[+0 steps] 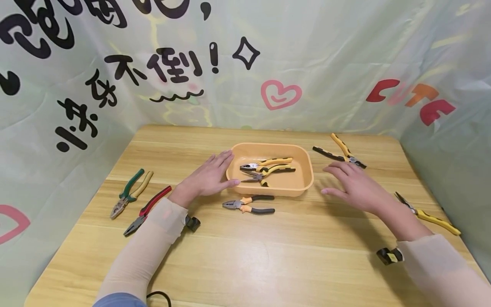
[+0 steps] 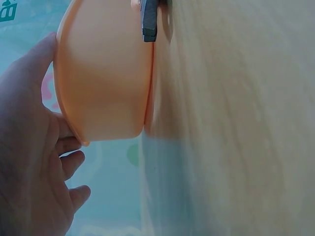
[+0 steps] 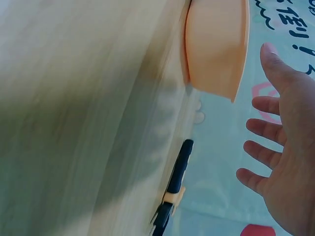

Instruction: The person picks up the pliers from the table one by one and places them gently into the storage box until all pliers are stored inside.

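Observation:
An orange plastic bin [image 1: 268,192] stands toward the back of the table. My left hand [image 1: 205,177] rests against its left end, thumb and fingers spread along the rim, as the left wrist view also shows. Inside lie combination pliers [image 1: 276,161] with yellow-and-black handles and long-nose pliers [image 1: 260,176], overlapping each other. Just in front of the bin are orange-and-black pliers [image 1: 244,206]. To the right of the bin, apart from it, my right hand [image 1: 356,187] hovers over the table with fingers spread and nothing held. Behind its fingertips lie spread-handled yellow-and-black pliers [image 1: 342,146].
Green-and-tan pliers [image 1: 132,182] and red-handled pliers [image 1: 155,200] lie on the left, the latter partly behind my left forearm. Yellow-handled long-nose pliers [image 1: 437,219] lie near the right table edge. A printed cloth [image 1: 326,64] encloses the table's back and sides.

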A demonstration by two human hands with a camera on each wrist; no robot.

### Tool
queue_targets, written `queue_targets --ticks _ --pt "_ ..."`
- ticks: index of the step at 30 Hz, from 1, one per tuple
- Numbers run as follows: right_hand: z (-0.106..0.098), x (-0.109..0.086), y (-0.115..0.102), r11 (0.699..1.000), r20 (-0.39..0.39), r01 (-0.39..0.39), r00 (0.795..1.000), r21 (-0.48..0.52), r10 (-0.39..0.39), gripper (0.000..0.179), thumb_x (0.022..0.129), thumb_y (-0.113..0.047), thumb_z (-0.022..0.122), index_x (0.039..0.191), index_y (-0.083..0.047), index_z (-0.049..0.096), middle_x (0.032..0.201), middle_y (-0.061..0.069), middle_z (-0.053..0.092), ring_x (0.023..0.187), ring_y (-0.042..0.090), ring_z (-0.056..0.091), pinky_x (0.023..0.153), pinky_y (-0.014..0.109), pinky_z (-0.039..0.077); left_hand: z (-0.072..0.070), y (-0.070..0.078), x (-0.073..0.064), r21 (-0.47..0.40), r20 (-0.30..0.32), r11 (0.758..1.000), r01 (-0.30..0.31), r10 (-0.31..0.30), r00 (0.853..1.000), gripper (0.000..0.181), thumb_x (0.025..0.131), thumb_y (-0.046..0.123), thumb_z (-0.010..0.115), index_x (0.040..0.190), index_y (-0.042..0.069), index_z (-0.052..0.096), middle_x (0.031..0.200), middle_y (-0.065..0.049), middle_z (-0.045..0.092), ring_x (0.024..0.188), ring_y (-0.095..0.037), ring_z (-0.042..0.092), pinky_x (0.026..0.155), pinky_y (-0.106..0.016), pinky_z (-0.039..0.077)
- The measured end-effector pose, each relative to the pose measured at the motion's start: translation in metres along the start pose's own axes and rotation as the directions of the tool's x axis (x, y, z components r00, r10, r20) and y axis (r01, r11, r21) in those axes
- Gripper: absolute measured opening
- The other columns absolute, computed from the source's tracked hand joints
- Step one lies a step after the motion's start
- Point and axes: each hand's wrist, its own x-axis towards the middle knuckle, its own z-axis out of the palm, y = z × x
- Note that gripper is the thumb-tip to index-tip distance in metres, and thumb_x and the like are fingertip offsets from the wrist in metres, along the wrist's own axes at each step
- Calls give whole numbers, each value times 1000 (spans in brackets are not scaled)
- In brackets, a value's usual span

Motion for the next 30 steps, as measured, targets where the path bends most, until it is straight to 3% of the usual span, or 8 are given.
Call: queue_targets --ticks 7,16,22,30 --pt "-1 -16 8 999 -47 43 998 -16 -43 65 88 -43 72 135 -3 52 133 21 50 123 45 42 99 61 34 -1 0 0 7 3 1000 2 -2 1000 99 92 77 23 157 4 7 164 -10 2 149 -23 0 120 -43 4" --pt "-2 -38 16 1000 -47 -1 999 -26 0 72 86 -41 74 143 -5 47 138 23 47 125 49 40 99 65 32 0 0 -1 3 6 1000 2 -2 1000 100 91 78 21 157 4 7 164 -9 1 149 -23 0 120 -43 4" --pt "-1 -53 24 999 -76 7 997 -51 -11 78 83 -41 77 144 -3 45 139 24 46 122 49 42 96 64 34 0 -1 0 9 -5 1000 -7 7 1000 100 91 77 21 157 3 7 164 -9 2 149 -23 2 120 -44 6" --pt "-2 -78 36 996 -50 -71 996 -49 69 86 84 -42 75 150 -3 36 140 27 41 122 53 39 96 67 30 0 0 0 11 -4 1000 -9 9 1000 100 91 77 22 157 3 8 164 -9 2 149 -24 4 120 -44 7"
